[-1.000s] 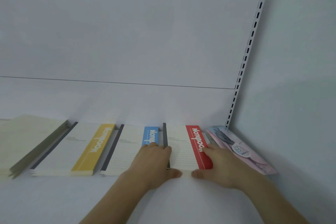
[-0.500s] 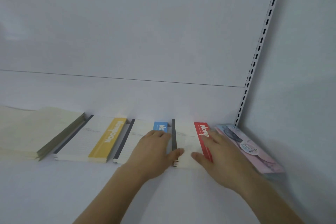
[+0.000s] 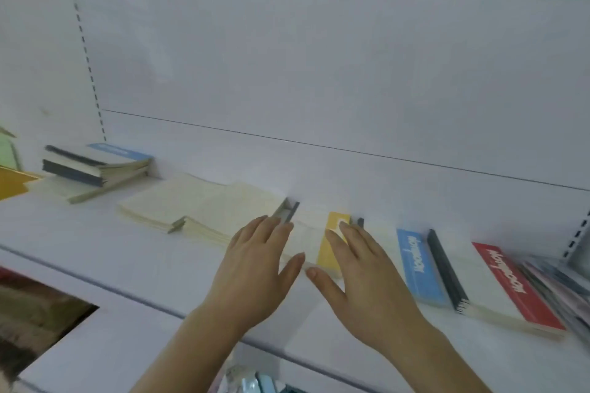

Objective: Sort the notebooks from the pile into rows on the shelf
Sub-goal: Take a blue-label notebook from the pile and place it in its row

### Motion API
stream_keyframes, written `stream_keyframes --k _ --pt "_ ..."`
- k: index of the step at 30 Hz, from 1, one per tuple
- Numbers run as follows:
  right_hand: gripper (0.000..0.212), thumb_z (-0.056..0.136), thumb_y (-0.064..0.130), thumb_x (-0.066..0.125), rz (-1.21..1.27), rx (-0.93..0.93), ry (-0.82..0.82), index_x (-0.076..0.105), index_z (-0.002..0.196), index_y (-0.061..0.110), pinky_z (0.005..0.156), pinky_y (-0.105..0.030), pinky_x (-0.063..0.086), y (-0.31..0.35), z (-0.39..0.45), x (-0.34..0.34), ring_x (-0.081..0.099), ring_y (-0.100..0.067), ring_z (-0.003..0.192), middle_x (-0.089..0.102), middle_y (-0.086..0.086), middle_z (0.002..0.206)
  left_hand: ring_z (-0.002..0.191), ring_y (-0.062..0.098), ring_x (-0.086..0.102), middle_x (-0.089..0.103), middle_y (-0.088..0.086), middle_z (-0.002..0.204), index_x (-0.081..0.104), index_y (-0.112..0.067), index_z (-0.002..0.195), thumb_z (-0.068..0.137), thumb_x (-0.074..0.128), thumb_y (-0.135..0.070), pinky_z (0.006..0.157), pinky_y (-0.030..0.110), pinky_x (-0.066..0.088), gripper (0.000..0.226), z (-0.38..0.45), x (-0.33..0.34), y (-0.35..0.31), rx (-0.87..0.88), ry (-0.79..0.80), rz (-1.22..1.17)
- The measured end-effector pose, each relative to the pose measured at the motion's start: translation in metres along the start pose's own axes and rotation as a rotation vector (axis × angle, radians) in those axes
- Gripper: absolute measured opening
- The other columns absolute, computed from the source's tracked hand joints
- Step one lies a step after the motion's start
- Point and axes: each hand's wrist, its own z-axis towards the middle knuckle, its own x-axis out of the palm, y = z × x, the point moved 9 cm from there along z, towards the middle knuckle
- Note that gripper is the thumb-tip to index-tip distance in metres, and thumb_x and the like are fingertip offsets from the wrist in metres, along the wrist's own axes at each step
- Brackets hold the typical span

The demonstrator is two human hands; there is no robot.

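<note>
hands moved left from red notebook (image 3: 507, 290) | both flat, fingers straight, seemingly on yellow notebook (image 3: 332, 242)

Whole frame motion-blurred. Yellow-striped white notebook (image 3: 329, 241) partly hidden under both hands; its lettering unreadable. Pink patterned notebooks (image 3: 562, 290) cut off by right edge. Flat yellow item (image 3: 11, 182) cropped at left edge, identity unclear. Items at bottom edge (image 3: 252, 383) cropped, can't tell.

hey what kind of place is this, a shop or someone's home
Probably a shop or stockroom, not a home: a white metal display shelf with slotted uprights, and many alike notebooks in a row, such as the blue-banded notebook and red-banded notebook.
</note>
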Motion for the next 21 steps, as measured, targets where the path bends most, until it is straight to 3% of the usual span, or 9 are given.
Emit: stream_keyframes --k 4,7,11,15,21 --pt "0.082 0.087 0.073 0.008 0.042 -0.06 0.03 0.013 0.155 0.027 0.116 -0.027 -0.003 0.104 0.035 0.027 -0.002 -0.015 0.15 0.006 0.004 0.163 0.142 0.019 0.038 0.047 -0.002 0.15 0.049 -0.024 0.144 0.098 0.045 -0.055 0.116 0.034 0.027 0.055 -0.032 -0.052 0.098 -0.091 -0.011 0.078" --pt "0.083 0.086 0.073 0.007 0.071 -0.117 0.05 0.016 0.154 0.027 0.12 -0.031 0.003 0.181 0.061 0.047 0.0 -0.016 0.15 0.009 0.005 0.163 0.146 0.015 0.03 0.04 -0.007 0.155 0.042 -0.028 0.148 0.099 0.04 -0.056 0.118 0.03 0.019 0.056 -0.053 -0.082 0.173 -0.164 0.022 0.104" --pt "0.081 0.088 0.072 0.01 0.111 -0.181 0.073 0.019 0.153 0.025 0.122 -0.033 0.009 0.265 0.098 0.074 0.004 -0.016 0.149 0.013 0.003 0.162 0.143 0.011 0.032 0.041 -0.011 0.152 0.043 -0.03 0.146 0.099 0.037 -0.058 0.118 0.03 0.023 0.055 -0.072 -0.116 0.259 -0.244 0.023 0.107" --pt "0.073 0.094 0.066 0.017 0.137 -0.228 0.073 0.019 0.153 0.023 0.121 -0.031 0.008 0.323 0.146 0.095 0.004 -0.016 0.149 0.014 0.003 0.162 0.137 0.008 0.038 0.046 -0.014 0.146 0.046 -0.031 0.143 0.099 0.039 -0.056 0.114 0.027 0.028 0.051 -0.07 -0.135 0.335 -0.311 0.018 0.107" --pt "0.066 0.1 0.056 0.025 0.115 -0.265 0.027 0.026 0.151 0.016 0.119 -0.033 0.018 0.366 0.248 0.132 0.018 -0.019 0.145 0.028 -0.004 0.156 0.133 0.011 0.043 0.048 -0.013 0.144 0.048 -0.03 0.141 0.101 0.042 -0.049 0.109 0.027 0.035 0.045 -0.03 -0.134 0.424 -0.359 0.038 0.097"
